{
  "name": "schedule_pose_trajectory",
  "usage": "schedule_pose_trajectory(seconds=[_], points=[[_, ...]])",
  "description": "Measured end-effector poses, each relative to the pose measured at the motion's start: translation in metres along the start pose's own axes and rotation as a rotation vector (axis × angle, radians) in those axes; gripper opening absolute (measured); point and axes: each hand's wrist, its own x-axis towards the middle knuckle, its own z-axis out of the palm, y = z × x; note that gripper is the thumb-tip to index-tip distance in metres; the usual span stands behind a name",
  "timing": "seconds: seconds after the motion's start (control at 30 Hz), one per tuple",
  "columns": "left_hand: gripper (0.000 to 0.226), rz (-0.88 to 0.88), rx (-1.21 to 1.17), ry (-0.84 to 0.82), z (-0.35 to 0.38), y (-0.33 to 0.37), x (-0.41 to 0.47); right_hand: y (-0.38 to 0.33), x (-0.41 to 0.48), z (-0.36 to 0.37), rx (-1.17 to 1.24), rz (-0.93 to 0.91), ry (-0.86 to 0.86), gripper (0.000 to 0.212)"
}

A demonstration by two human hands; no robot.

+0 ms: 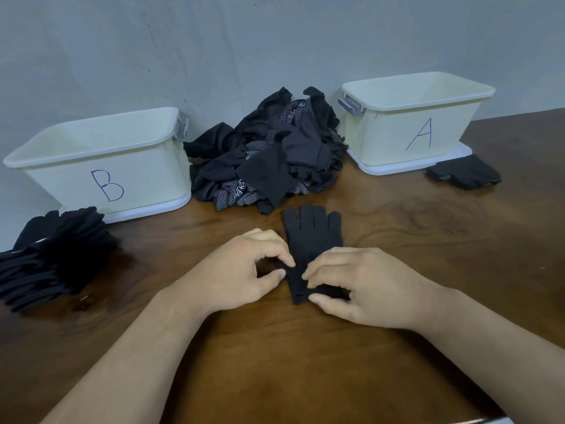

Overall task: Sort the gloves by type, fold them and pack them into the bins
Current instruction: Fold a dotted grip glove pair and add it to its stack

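A plain black glove [312, 237] lies flat on the wooden table, fingers pointing away from me. My left hand [244, 267] pinches its cuff at the left edge, and my right hand [354, 286] pinches the cuff at the right edge. A jumbled pile of black gloves [269, 157], some plain and some with white dots, lies behind it against the wall. The cream bin marked B [101, 166] stands at the left and the cream bin marked A [415, 123] at the right. What the bins hold is hidden from me.
A stack of plain black gloves [52, 255] sits at the left in front of bin B. A few dotted gloves [464, 172] lie at the right in front of bin A. A grey wall [214, 41] runs close behind the bins.
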Motion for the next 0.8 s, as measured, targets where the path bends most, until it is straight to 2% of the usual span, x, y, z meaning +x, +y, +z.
schedule_pose_trajectory(seconds=[0.2, 0.43, 0.63, 0.7, 0.8], points=[[0.008, -0.016, -0.022, -0.003, -0.006, 0.000, 0.001, 0.001, 0.001, -0.002, 0.014, 0.004, -0.012, 0.028], [0.011, -0.013, -0.014, -0.018, -0.007, 0.002, -0.001, 0.005, -0.001, -0.005, 0.003, -0.048, 0.013, 0.020], [0.064, -0.006, -0.029, -0.084, -0.002, 0.021, -0.002, 0.005, 0.002, -0.007, 0.122, 0.051, 0.093, 0.018], [0.056, -0.005, -0.002, -0.074, 0.008, 0.022, 0.002, 0.004, 0.002, -0.007, 0.211, 0.109, 0.128, 0.018], [0.026, -0.017, -0.034, 0.008, 0.017, 0.019, 0.006, 0.005, 0.002, -0.010, 0.339, 0.188, 0.161, 0.021]])
